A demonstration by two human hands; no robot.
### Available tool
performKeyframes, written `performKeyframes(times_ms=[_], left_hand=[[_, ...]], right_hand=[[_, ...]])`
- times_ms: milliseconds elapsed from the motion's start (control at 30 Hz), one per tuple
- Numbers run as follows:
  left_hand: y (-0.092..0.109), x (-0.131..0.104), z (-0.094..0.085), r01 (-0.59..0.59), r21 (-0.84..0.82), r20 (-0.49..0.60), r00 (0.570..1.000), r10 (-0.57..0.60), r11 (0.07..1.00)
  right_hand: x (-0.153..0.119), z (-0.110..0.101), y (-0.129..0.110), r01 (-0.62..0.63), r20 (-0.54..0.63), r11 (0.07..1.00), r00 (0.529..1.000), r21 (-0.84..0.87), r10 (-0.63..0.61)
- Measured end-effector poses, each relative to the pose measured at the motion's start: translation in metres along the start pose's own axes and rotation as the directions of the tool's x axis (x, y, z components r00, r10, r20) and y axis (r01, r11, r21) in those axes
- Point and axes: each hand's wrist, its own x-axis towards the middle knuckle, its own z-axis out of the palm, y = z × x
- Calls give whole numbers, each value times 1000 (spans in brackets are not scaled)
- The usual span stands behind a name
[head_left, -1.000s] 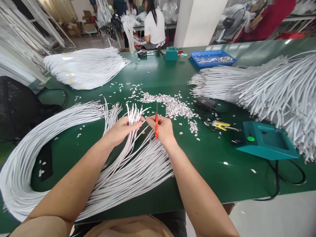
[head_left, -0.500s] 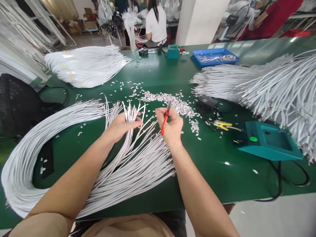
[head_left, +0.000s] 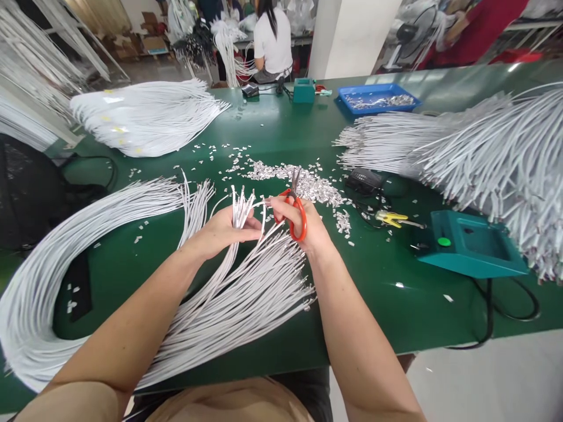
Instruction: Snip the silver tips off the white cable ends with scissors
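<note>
Green table, scattered scraps, pillar behind, left fingers gripping cables, right fingers holding scissors

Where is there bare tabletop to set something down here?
On the green table, between the right forearm and nearer teal device; also behind the scrap pile, left of the blue tray, nearly bare. Crowded around the left hand and right hand, amid white cables.

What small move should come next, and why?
Probably the right hand should guide the strand at its fingertips to the cable bunch: the left hand grips that bunch upright close by, and the scissors point away from it.
</note>
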Motion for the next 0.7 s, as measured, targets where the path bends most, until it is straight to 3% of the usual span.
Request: performKeyframes(times_ms=[167,267,433,567,700], left_hand=[[4,-1,2,-7,-10,57,998,7,1000],[6,-2,4,3,-16,29,1000,-2,1000],[6,-5,10,-18,7,14,1000,18,1000],[6,-6,13,-128,-6,-5,992,128,992],[6,-6,14,-150,-70,-225,966,130,986]], right_hand=[[1,-6,2,-54,100,994,994,100,44],[2,-9,3,-123,173,984,980,129,100],[1,-8,2,-139,240,989,963,51,123],[1,3,3,-131,112,989,984,-71,138],[1,14,7,-107,-61,986,993,-129,100]])
